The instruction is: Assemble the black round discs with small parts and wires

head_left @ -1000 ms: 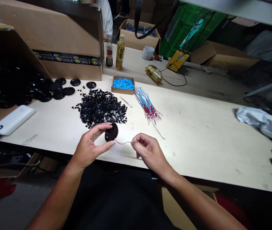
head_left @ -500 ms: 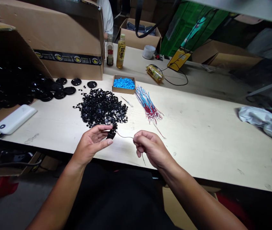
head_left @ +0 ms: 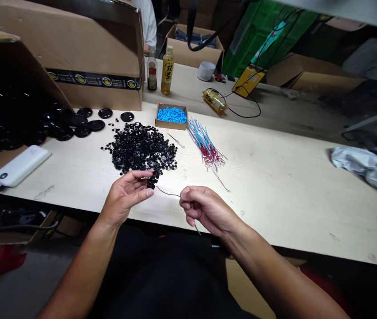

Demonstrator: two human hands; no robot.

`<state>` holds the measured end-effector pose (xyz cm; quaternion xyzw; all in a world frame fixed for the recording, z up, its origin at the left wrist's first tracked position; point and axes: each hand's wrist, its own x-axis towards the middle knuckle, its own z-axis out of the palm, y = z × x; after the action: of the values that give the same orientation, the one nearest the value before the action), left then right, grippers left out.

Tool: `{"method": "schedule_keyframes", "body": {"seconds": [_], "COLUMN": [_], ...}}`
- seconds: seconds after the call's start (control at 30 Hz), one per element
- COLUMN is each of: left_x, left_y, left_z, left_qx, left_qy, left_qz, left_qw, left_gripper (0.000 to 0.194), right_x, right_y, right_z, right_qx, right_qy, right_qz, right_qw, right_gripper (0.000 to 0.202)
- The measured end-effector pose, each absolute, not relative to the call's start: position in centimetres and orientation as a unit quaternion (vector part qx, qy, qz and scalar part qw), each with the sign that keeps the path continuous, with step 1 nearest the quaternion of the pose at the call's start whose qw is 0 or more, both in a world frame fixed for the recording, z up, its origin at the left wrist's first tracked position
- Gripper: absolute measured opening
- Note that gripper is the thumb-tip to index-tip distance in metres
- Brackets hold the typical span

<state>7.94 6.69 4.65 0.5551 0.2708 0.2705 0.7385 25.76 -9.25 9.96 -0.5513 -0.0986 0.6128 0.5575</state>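
While the left hand held a black plastic part between thumb and fingertips beside the black disc pile, the right hand pinched a thin wire leading toward it, wire handling that seemed to call for gentle tension

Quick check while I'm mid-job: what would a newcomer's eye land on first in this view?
Probably the small cardboard box of bright blue pieces, vivid near the middle of the pale bench. Just left and nearer lies a broad heap of small shiny black discs. Below it, the left hand holds a black plastic part, while the right hand pinches a thin reddish wire.
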Motion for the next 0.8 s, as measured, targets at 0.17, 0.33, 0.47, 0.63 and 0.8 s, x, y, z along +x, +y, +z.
{"method": "schedule_keyframes", "body": {"seconds": [0.17,0.33,0.47,0.63,0.8], "left_x": [7.9,8.0,8.1,7.9,7.9], "left_y": [6.6,6.4,6.2,6.3,6.2], "left_z": [5.2,5.5,5.8,6.0,5.9], "left_qx": [0.574,0.627,0.684,0.731,0.726], "left_qy": [0.252,0.238,0.222,0.210,0.203], "left_qz": [0.293,0.309,0.317,0.313,0.305], "left_qw": [0.722,0.675,0.619,0.569,0.582], "left_gripper": [0.044,0.045,0.041,0.041,0.040], "right_x": [25.9,26.1,26.3,26.9,26.9], "right_y": [-9.1,-9.1,-9.1,-8.8,-8.7], "right_z": [9.1,8.8,9.0,9.1,8.9], "right_qx": [-0.553,-0.554,-0.570,-0.595,-0.616], "right_qy": [-0.090,-0.081,-0.092,-0.118,-0.144], "right_qz": [0.615,0.611,0.590,0.546,0.508], "right_qw": [0.555,0.559,0.565,0.578,0.585], "right_gripper": [0.018,0.018,0.017,0.017,0.015]}}
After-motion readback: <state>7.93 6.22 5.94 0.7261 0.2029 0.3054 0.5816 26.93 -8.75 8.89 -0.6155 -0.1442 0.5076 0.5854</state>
